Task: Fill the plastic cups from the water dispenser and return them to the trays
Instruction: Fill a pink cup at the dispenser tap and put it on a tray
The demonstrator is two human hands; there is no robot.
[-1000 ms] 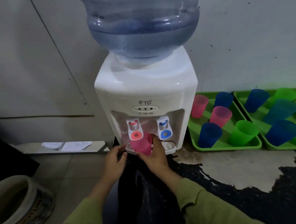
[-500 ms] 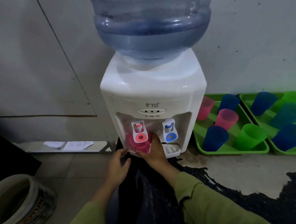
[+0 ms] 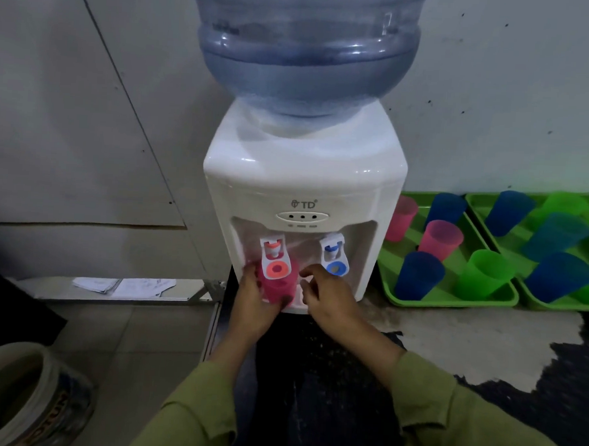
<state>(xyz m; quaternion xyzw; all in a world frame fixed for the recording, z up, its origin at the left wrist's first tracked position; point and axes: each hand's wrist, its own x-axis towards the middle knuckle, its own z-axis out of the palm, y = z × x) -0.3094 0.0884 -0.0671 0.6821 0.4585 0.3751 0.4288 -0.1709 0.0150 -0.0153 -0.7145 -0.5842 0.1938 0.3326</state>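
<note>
A white water dispenser (image 3: pixel 303 189) with a blue bottle (image 3: pixel 305 46) on top stands against the wall. A pink cup (image 3: pixel 279 285) sits under its red tap (image 3: pixel 275 259). My left hand (image 3: pixel 253 299) grips the cup from the left. My right hand (image 3: pixel 327 294) hovers just right of the cup, fingers loosely curled and holding nothing, below the blue tap (image 3: pixel 334 259). Two green trays (image 3: pixel 453 297) (image 3: pixel 528 296) to the right hold pink, blue, green and teal cups.
A pale bucket (image 3: pixel 21 396) stands on the tiled floor at lower left. Folded papers (image 3: pixel 122 285) lie on a low ledge left of the dispenser. The counter (image 3: pixel 450 340) under the trays is patchy black and grey.
The pink cup passed from my right hand to my left hand and now sits under the red tap. My right hand let go and drew slightly right.
</note>
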